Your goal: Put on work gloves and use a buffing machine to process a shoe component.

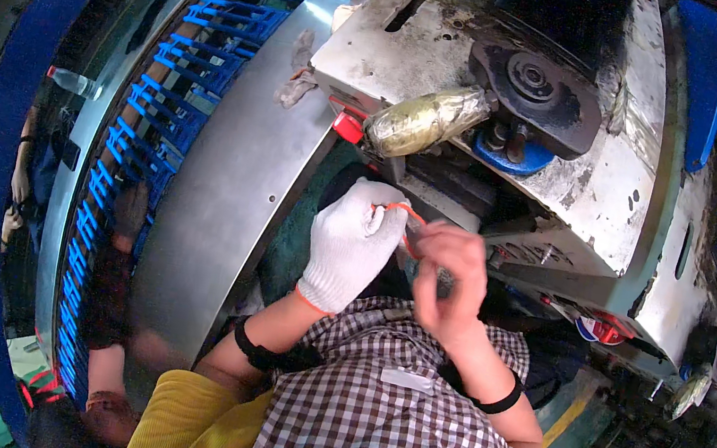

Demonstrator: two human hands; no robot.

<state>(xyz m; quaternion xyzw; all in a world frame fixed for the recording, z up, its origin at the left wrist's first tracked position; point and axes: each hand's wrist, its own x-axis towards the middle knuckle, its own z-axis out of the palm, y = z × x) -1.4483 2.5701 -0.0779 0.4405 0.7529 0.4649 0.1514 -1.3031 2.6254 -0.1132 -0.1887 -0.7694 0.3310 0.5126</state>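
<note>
One big stained white machine (368,63) stands ahead of me, and one long grey metal surface (224,172) runs along my left. I wear one checked apron (398,433) bearing one pale patch (408,381); any writing on it is too small to read. One taped bundle (424,122) juts from the machine, with one red knob (348,126) just beside it. Of my two hands, the left hand (351,237) wears one white glove and is curled closed around one thin orange band (420,219). My bare right hand (453,284) is half curled at the band's other side, too blurred to tell whether it grips. The band sits between both, in front of my chest.
</note>
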